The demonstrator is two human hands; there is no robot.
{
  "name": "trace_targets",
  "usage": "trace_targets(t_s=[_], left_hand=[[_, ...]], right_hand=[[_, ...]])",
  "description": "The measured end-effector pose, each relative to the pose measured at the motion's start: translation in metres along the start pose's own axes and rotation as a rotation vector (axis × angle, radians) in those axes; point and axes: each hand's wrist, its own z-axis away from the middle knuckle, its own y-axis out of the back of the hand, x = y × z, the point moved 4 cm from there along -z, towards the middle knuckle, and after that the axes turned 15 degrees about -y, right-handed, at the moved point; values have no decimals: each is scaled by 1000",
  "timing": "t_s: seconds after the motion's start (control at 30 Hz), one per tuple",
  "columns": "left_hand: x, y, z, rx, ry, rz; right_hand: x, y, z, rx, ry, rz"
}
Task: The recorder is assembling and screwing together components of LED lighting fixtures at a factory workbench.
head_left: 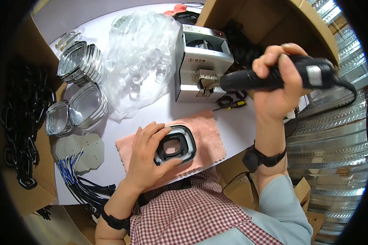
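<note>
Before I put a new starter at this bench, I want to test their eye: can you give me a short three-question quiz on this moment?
1. True or false: the left hand rests on the black framed part lying on the pink cloth.
2. What does the right hand grip?
A. a black power screwdriver
B. a roll of tape
C. a hammer
3. What lies in the clear plastic bag: clear lenses or black rings?

Key: 1 true; 2 A; 3 clear lenses.
</note>
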Motion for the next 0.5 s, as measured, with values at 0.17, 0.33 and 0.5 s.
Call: trace_targets(t_s=[0.17, 0.33, 0.5], left_hand=[[-3, 21, 7, 133, 224, 54], [-1, 19, 15, 25, 542, 78], [-11, 13, 14, -31, 559, 15]], right_hand=[[28, -4, -6, -86, -52, 78], [32, -27, -5, -418, -68, 313], [32, -23, 2, -210, -125, 223]])
